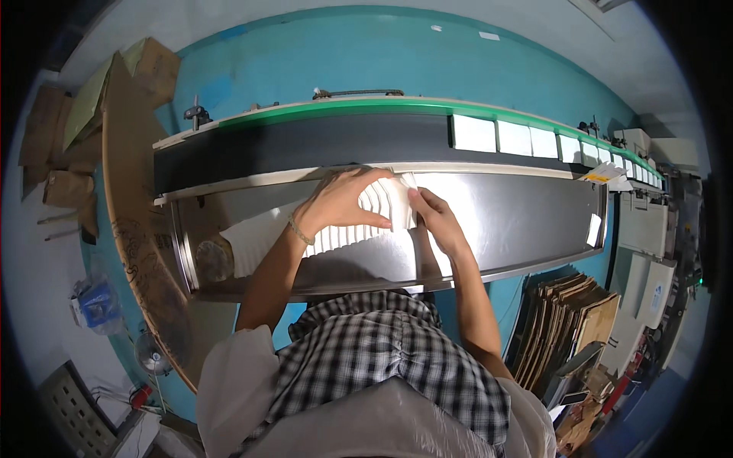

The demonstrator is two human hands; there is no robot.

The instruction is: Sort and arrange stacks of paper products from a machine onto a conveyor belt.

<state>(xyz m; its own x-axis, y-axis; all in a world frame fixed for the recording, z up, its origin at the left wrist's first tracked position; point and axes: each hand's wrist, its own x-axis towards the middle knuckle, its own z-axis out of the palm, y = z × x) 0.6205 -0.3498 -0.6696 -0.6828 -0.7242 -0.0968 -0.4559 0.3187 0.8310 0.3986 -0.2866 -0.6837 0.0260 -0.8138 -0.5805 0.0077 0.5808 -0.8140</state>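
A long row of thin white rectangular pieces [336,238], standing close together like leaning cards, lies along the metal tray [527,217] in front of me. My left hand [336,200] curves over the right part of this row, thumb and fingers spanning a bunch of pieces between them. At the row's right end, my right hand [439,217] pinches the outermost white pieces [405,200] between thumb and fingers. Both hands are close together at the tray's far edge. The palms hide some of the pieces, and what is printed on them, if anything, cannot be made out.
Beyond the tray runs a dark conveyor belt [343,141] with a green guide rail [305,111]; white rectangles [473,133] lie spaced along its right part. A cardboard sheet [126,175] stands at left. Stacked flattened cardboard [557,320] and a machine [641,252] are at right.
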